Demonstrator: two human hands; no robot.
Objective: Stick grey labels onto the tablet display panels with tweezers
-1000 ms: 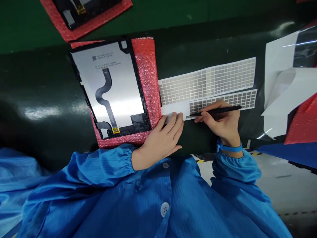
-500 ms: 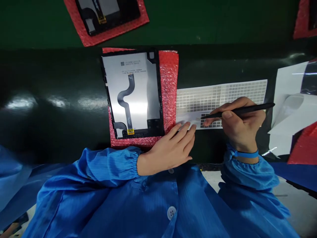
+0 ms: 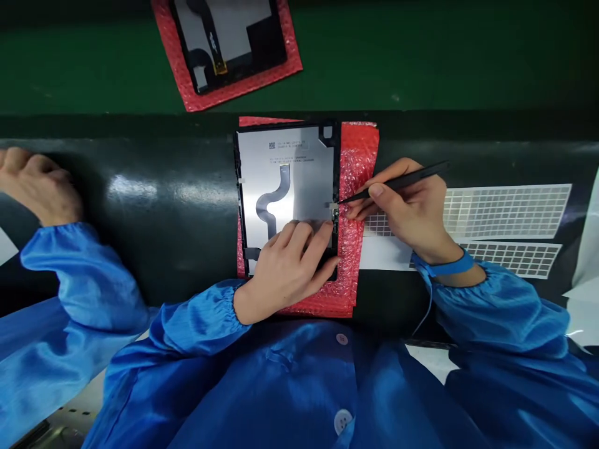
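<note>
A tablet display panel (image 3: 309,193) with a silver back, black frame and curved ribbon cable lies on red bubble wrap (image 3: 358,153). My left hand (image 3: 292,262) rests on its lower part, fingers lightly bent and apart, hiding the cable's lower end. Closed in a pen-like grip, my right hand (image 3: 412,202) holds black tweezers (image 3: 428,173). Their tip is at the panel's right edge, at a small greyish sticker (image 3: 333,205); whether the tip still grips it I cannot tell. Under and beyond my right hand lies a sheet of small grey stickers (image 3: 510,212).
Below that sheet lies a second sticker strip (image 3: 515,257). Another panel (image 3: 234,37) on red bubble wrap sits on the green band (image 3: 397,62) ahead. At left, a co-worker's hand (image 3: 42,187) rests on the dark work surface. White sheets (image 3: 583,274) lie at the right edge.
My right hand has moved left with the tweezers, from the sticker sheet to the panel's right edge. My left hand has shifted from the sheet onto the panel. A co-worker's hand now shows at left.
</note>
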